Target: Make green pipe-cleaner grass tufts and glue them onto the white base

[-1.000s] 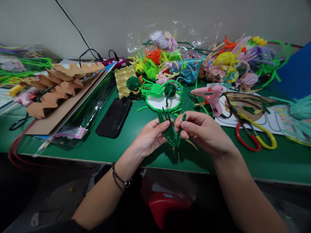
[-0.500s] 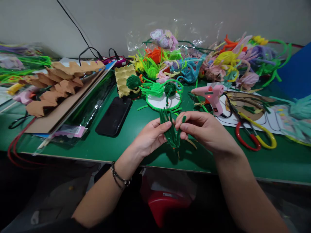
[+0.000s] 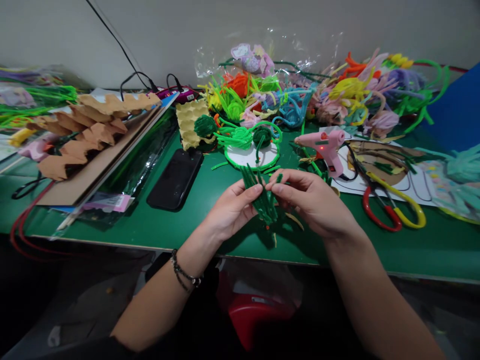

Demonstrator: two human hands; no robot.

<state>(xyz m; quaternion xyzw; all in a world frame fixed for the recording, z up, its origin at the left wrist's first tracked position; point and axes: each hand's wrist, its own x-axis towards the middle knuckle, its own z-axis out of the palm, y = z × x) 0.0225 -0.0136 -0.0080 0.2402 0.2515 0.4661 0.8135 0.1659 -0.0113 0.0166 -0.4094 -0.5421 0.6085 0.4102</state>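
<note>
A bundle of dark green pipe cleaners (image 3: 265, 206) is held above the front of the green table, its stems fanned upward. My left hand (image 3: 237, 207) is closed on its left side, thumb across the stems. At the right side, my right hand (image 3: 305, 197) pinches a green stem of the same bundle between thumb and fingertips. Just beyond the hands lies a white disc (image 3: 245, 156) edged in green, with green pipe-cleaner shapes on it. A pink glue gun (image 3: 325, 145) with a lit red light lies to the right of it.
Scissors (image 3: 393, 205) with red and yellow handles lie at right. A black phone (image 3: 175, 180) lies left of my hands. Egg-carton pieces (image 3: 84, 145) rest on cardboard at far left. Colourful pipe-cleaner bundles (image 3: 352, 92) are heaped along the back. A power strip (image 3: 176, 94) sits by the wall.
My right hand has moved slightly left, bringing its pinched stem closer against the bundle. The bundle has tilted a little to the left in my left hand.
</note>
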